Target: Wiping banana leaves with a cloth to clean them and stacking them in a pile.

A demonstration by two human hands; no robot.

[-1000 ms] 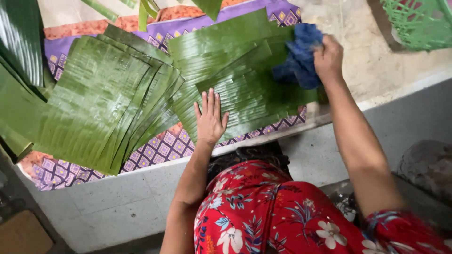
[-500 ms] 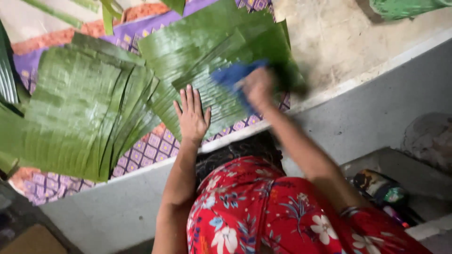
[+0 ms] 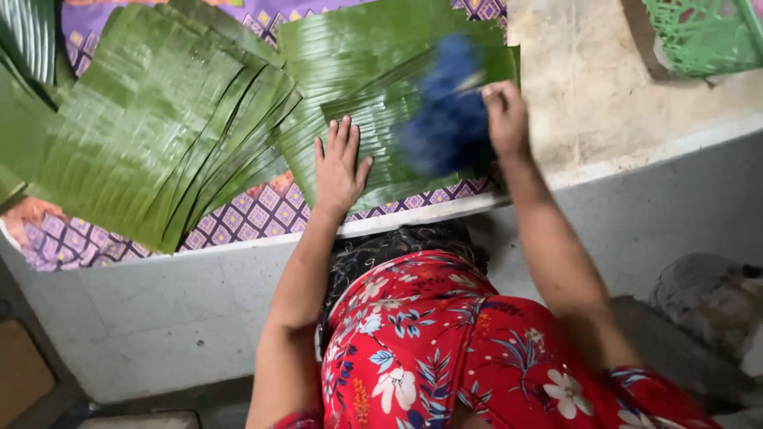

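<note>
Two hands on one banana leaf (image 3: 373, 119): our left hand (image 3: 338, 168) lies flat, fingers spread, pinning it so it won't slide, w/ our right hand (image 3: 505, 119) clenched round a blue cloth (image 3: 447, 119), blurred, on top. Leaf pile (image 3: 151, 127) fanned beside, over patterned mat (image 3: 262, 214) on concrete ledge (image 3: 604, 87); green basket (image 3: 703, 32) at far corner.

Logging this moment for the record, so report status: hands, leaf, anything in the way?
Left hand flat on banana leaf. Right hand grips blue cloth on the leaf. Nothing in the way.
</note>
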